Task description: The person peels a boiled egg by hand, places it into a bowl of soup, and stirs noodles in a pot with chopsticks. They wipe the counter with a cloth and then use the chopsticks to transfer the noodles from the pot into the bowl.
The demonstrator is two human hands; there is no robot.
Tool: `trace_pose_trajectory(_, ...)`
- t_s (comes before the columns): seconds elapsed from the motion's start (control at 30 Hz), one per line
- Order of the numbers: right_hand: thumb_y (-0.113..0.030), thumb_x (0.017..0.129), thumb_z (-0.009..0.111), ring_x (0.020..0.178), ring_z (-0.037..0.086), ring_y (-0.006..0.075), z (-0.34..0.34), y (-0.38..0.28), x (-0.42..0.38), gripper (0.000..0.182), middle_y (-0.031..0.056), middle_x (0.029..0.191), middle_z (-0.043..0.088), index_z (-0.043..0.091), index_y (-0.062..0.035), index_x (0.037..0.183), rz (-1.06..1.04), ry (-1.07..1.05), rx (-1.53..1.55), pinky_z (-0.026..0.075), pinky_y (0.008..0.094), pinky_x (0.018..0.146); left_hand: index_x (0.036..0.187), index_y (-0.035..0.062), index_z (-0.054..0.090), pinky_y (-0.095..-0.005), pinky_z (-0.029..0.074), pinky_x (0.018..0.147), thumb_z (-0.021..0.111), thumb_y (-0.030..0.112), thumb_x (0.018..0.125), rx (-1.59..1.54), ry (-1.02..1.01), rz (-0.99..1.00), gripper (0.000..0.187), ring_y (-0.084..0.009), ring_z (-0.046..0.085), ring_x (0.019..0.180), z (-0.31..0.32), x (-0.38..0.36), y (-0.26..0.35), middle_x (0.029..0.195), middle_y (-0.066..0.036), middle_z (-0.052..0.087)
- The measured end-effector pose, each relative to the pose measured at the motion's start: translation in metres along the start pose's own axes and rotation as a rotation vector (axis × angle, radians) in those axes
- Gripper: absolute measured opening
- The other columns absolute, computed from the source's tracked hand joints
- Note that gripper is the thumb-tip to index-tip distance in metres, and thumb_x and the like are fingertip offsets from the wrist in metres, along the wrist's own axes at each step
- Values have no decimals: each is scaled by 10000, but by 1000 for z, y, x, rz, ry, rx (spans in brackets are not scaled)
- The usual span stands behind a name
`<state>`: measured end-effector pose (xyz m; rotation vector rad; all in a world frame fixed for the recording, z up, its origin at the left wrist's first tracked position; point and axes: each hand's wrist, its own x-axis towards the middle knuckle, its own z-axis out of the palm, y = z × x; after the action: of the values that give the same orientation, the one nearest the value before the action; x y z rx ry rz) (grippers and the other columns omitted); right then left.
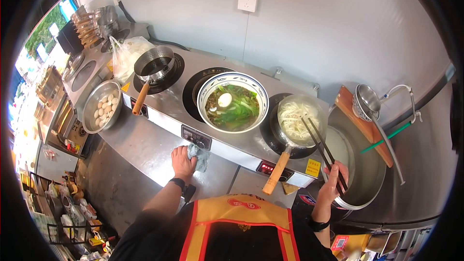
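Note:
My left hand (pixel 182 162) grips a crumpled grey-blue cloth (pixel 199 157) on the steel counter, just below the control panel of the middle cooker. In my right hand (pixel 334 181) is a pair of long dark chopsticks (pixel 320 144), their tips down in the noodles (pixel 296 120). Those noodles lie in a saucepan (pixel 315 111) on the right cooker, its wooden handle (pixel 277 173) pointing toward me. A large patterned bowl (pixel 200 97) stands on the middle cooker, holding broth, leafy greens (pixel 241 105) and a peeled egg (pixel 225 99).
At left a second saucepan (pixel 162 70) sits on another cooker, near a plastic bag (pixel 126 58) and a steel bowl (pixel 87 116) of eggs. To the right, a big round basin (pixel 369 188) has a wooden board (pixel 358 121) and a ladle (pixel 389 152) across it.

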<state>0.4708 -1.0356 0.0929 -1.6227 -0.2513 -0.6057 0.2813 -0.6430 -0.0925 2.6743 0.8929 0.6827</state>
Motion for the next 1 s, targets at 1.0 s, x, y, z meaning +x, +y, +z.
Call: trace_pose_trajectory(1.0, -78, 897, 611, 676, 619, 148, 4, 26, 22, 123, 98, 866, 639, 639, 25, 957, 310, -25, 87, 537, 240, 570, 1078, 15, 561, -450, 362, 961, 600, 260, 707, -1, -17, -7, 447, -354, 493, 1042, -1, 1, 1, 1081, -162, 560)
